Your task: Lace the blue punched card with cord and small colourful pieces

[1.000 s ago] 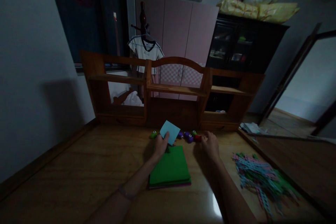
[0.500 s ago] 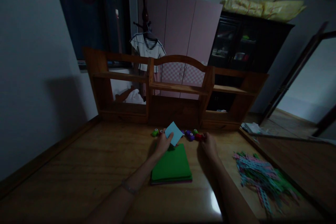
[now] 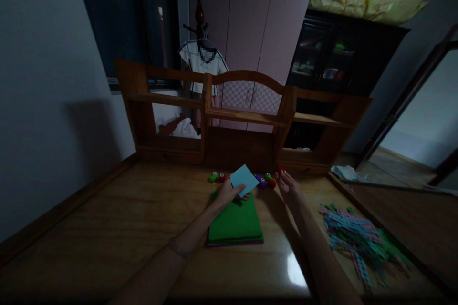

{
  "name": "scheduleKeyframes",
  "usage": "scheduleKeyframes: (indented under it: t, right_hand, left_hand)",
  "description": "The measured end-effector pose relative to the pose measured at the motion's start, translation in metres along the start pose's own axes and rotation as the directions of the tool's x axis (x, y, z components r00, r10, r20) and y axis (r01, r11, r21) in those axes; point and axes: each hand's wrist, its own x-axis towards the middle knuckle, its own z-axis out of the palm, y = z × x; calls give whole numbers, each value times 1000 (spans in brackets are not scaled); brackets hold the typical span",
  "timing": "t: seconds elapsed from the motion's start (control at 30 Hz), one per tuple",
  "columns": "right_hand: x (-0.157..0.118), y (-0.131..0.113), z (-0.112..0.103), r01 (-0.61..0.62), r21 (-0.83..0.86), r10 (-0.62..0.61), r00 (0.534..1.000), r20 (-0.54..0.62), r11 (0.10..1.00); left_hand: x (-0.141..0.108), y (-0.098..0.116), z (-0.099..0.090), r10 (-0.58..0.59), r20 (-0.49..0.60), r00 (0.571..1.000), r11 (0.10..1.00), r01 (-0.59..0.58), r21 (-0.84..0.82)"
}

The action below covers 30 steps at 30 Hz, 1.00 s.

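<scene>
My left hand (image 3: 231,193) grips a light blue square of paper (image 3: 244,180), with the thumb across its front. It is held above a stack of green sheets (image 3: 236,221), whose lower edge shows a purple layer. My right hand (image 3: 290,188) is raised to the right of the stack, with a small red toy (image 3: 280,169) at its fingertips. Between the hands, partly behind the paper, sit purple toys (image 3: 263,183), another red toy (image 3: 272,184) and a green one (image 3: 268,177). A green toy (image 3: 213,177) and a red toy with an eye (image 3: 222,177) lie left of the paper.
A tangled heap of pink, blue and green strips (image 3: 358,238) lies on the right of the wooden table (image 3: 107,228). A wooden shelf unit (image 3: 243,115) stands along the far edge. A raised wooden rim (image 3: 352,202) borders the right side.
My right hand has lifted away from the row of toys with a red toy at its fingertips. My left hand and the blue paper have shifted slightly right.
</scene>
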Motion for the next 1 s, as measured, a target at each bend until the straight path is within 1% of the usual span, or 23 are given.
scheduleKeyframes:
  t: [0.07,0.13,0.2,0.37,0.47,0.6,0.63,0.73,0.83,0.9,0.93,1.0]
  right_hand:
    - [-2,0,6,-28,27,27,999,31,999]
    - [-5,1,12,-74,38,71,995,75,997]
    - [-7,1,16,-86,9,85,992,97,996]
    - [-8,2,14,-61,-75,66,996,67,995]
    - [-9,2,11,-62,-131,69,996,49,989]
    - [-10,1,12,-77,-180,83,996,28,981]
    - [-10,1,13,-99,-163,105,994,28,982]
    - [-9,-4,17,-217,-66,221,974,50,974]
    - [-10,-12,19,-304,15,301,948,107,953]
    - [-12,-15,21,-317,80,306,943,130,945]
    - [-13,-16,22,-302,106,288,949,126,948]
    - [-16,-15,25,-215,118,208,976,72,969]
  left_hand:
    - [-2,2,1,-36,9,999,997,35,63]
    - [-2,4,1,-50,-33,998,992,54,115]
    - [-2,5,0,-53,-82,995,986,65,155]
    - [-1,7,-2,-39,-154,987,980,68,189]
    - [0,7,-2,-13,-145,989,981,41,189]
    - [-1,7,-1,-8,-123,992,982,31,188]
    - [-2,7,-1,-9,-126,992,982,33,186]
    - [-3,9,1,-18,-134,991,983,42,179]
    - [-6,13,3,-31,-129,991,985,53,167]
    - [-8,16,4,-39,-125,991,986,59,156]
    - [-9,18,5,-43,-123,991,987,62,150]
    - [-11,20,6,-46,-124,991,987,64,144]
